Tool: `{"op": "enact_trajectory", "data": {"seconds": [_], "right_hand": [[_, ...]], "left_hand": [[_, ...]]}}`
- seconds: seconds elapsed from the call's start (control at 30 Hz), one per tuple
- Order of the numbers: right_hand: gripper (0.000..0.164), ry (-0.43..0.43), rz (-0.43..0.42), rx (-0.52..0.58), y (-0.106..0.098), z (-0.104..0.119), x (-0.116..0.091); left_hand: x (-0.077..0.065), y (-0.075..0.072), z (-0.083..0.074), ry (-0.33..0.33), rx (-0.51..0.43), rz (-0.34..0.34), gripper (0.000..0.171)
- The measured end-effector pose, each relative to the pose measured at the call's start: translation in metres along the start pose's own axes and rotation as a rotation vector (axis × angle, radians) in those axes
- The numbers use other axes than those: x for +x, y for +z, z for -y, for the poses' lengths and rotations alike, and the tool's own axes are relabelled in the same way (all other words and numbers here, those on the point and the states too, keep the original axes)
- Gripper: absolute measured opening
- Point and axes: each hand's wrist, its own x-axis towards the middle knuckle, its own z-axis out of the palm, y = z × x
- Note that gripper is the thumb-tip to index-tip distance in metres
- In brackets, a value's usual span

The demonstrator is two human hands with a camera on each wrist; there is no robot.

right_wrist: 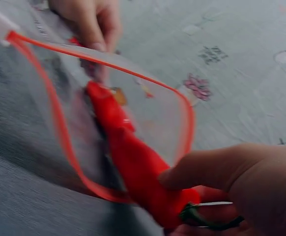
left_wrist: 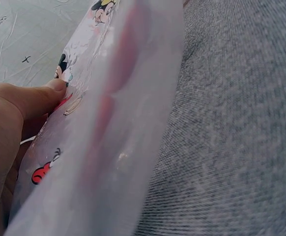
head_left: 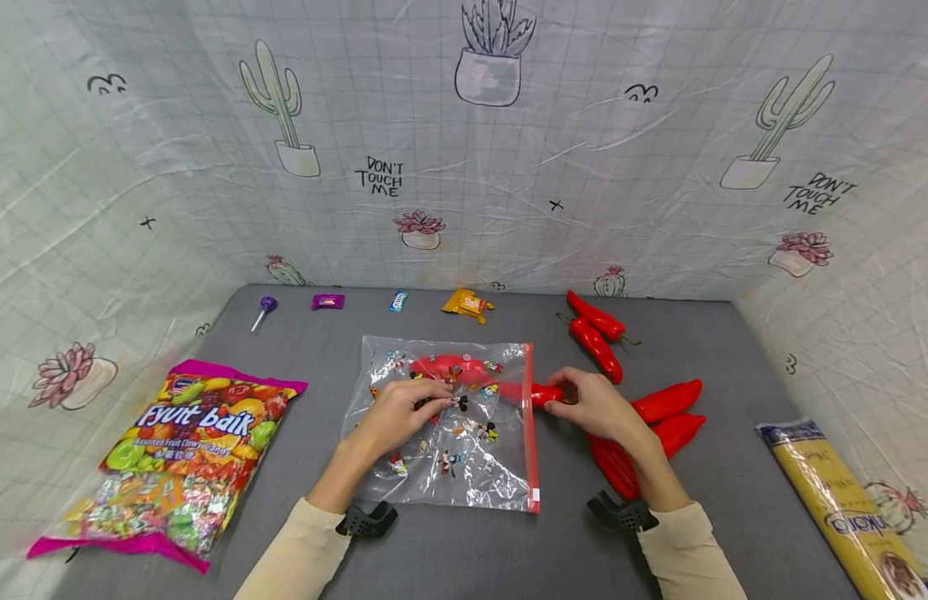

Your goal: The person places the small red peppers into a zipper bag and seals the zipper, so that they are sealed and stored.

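A clear zip bag (head_left: 497, 479) with cartoon prints and a red zip edge lies in front of me, its mouth towards the right. My left hand (head_left: 403, 412) pinches the bag's upper layer between thumb and fingers. In my right hand (head_left: 602, 408) is a red chili pepper (right_wrist: 143, 172), gripped near its green stem. Its tip end is through the bag's mouth, which gapes around it in the right wrist view. Another red pepper (head_left: 443, 367) shows through the plastic, inside the bag near its far side.
Loose red peppers (head_left: 668, 402) lie beside and under my right forearm, with two more (head_left: 594, 346) farther back. A lollipop (head_left: 265, 307) and several wrapped sweets (head_left: 328, 302) line the back. A candy bag (head_left: 201, 433) lies left; a yellow packet (head_left: 842, 500) lies right. Printed cloth encloses the table.
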Motion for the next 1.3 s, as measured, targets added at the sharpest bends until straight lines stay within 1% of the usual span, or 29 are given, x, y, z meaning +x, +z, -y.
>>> {"op": "enact_trajectory", "data": {"seconds": [0.27,0.47,0.53,0.63,0.73,0.9,1.07,1.17,1.3], "right_hand": [[0.039,0.013,-0.119,0.004,0.024,0.007,0.009],[0.037,0.044,-0.266,-0.023,0.037,0.011,0.012],[0.035,0.048,-0.313,-0.008,0.041,0.012,0.012],[0.03,0.039,-0.35,0.036,0.046,0.013,0.014],[0.025,0.016,-0.343,0.085,0.05,0.015,0.016],[0.019,-0.034,-0.27,0.099,0.051,0.016,0.016],[0.024,-0.082,-0.215,0.073,0.049,0.014,0.015],[0.026,-0.114,-0.181,0.067,0.05,0.012,0.015],[0.029,-0.148,-0.162,0.055,0.051,0.008,0.015]], "left_hand": [[0.0,0.001,0.0,0.012,-0.005,-0.003,0.013],[0.0,0.002,0.002,0.025,-0.003,-0.006,0.012],[0.0,0.002,0.001,0.029,-0.003,-0.01,0.012],[0.0,0.002,0.001,0.031,0.0,-0.011,0.012],[0.0,0.002,0.0,0.017,0.005,-0.004,0.012],[0.0,0.0,-0.001,-0.004,0.011,-0.003,0.012],[0.0,0.0,0.0,-0.004,0.01,-0.019,0.011],[0.0,-0.001,-0.001,-0.01,0.004,-0.015,0.011],[0.0,0.0,-0.001,-0.01,0.0,-0.01,0.012]]}}
